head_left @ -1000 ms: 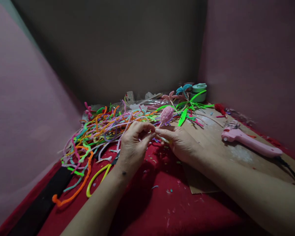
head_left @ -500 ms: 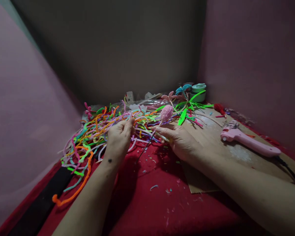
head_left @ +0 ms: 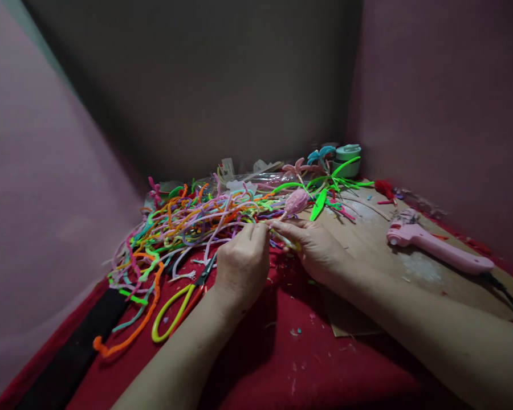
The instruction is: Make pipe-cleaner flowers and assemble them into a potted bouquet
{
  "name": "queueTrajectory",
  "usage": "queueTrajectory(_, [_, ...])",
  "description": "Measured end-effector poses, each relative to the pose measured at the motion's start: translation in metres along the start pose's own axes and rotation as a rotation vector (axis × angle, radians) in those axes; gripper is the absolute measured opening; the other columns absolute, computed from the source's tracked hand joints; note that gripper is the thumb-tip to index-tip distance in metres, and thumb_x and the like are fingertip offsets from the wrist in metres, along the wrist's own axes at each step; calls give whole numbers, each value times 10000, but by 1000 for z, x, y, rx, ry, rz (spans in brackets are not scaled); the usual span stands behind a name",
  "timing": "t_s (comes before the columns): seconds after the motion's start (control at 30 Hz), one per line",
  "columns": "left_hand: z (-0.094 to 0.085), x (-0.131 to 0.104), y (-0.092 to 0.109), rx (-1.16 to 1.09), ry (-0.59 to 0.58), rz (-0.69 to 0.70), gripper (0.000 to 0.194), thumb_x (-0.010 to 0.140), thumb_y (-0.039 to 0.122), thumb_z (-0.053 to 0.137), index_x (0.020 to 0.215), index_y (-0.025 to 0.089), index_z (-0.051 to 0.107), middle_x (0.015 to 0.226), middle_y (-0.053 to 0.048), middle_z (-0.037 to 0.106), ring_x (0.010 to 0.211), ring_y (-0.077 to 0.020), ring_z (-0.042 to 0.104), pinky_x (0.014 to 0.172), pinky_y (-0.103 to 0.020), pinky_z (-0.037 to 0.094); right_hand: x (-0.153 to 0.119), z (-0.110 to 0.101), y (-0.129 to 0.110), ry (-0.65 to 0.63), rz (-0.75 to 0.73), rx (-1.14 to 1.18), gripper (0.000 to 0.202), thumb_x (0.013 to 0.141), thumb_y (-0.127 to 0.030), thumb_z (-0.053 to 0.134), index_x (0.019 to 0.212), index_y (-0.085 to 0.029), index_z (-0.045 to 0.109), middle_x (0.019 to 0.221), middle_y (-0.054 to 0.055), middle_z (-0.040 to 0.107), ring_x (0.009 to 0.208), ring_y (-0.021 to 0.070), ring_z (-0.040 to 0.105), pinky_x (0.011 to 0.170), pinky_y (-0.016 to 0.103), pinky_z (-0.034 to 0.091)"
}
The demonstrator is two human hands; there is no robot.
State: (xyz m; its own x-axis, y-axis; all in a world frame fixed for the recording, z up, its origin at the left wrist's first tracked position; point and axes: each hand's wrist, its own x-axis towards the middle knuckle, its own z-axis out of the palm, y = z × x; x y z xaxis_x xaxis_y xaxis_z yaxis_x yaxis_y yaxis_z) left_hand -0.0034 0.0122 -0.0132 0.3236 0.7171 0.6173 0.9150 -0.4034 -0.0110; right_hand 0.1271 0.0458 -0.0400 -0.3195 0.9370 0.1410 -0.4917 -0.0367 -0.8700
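Observation:
A pink fuzzy pipe-cleaner flower bud (head_left: 297, 201) points up and right on a thin stem. My right hand (head_left: 318, 245) pinches the stem just under the bud between thumb and fingers; a pale yellowish piece shows beneath those fingers. My left hand (head_left: 244, 259) is closed, its fingertips on the stem and touching the right fingertips. The lower stem is hidden behind the left fist. Scissors (head_left: 177, 310) with yellow and red handles lie on the red cloth (head_left: 265, 359), beside my left wrist.
A heap of many-coloured pipe cleaners (head_left: 166, 228) spreads behind my left hand. On the brown board (head_left: 367, 245) at right lies a pink glue gun (head_left: 436, 245) with a cord. Finished pipe-cleaner flowers (head_left: 320, 155) and a mint-green jar (head_left: 347, 160) stand at the back.
My left hand has come down and right, from above the heap to the stem beside my right fingers. The bud has tilted rightward and lower. The scissors have come into sight.

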Motion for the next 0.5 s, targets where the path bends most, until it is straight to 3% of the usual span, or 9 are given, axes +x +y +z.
queueTrajectory(0.07, [-1, 1, -2, -28, -10, 15, 187, 860, 165, 388, 817, 161, 570, 746, -69, 612, 721, -167, 575, 647, -246, 398, -1, 2, -2, -5, -33, -23, 161, 716, -385, 643, 810, -261, 685, 885, 20, 671, 814, 199, 584, 679, 338, 437])
queueTrajectory(0.2, [-5, 3, -2, -316, 48, -29, 162, 846, 141, 415, 850, 180, 572, 778, -36, 625, 714, -133, 565, 679, -225, 410, -4, 6, -8, -77, -60, -20, 129, 714, -360, 649, 803, -274, 689, 899, 3, 675, 918, 205, 570, 751, 337, 433])
queueTrajectory(0.37, [-11, 7, 3, -702, -7, -312, 123, 818, 219, 493, 791, 177, 605, 720, -2, 613, 660, -111, 538, 632, -210, 414, -2, 4, -6, -81, -33, 14, 182, 719, -337, 640, 872, -251, 686, 910, 20, 667, 852, 194, 581, 723, 341, 425])
queueTrajectory(0.5, [-14, 11, 7, -1038, -135, -563, 137, 768, 282, 559, 712, 161, 590, 530, 47, 481, 442, -58, 383, 422, -180, 297, 0, 1, -5, -79, -44, 2, 148, 710, -295, 642, 837, -240, 691, 888, 17, 668, 825, 183, 580, 738, 336, 423])
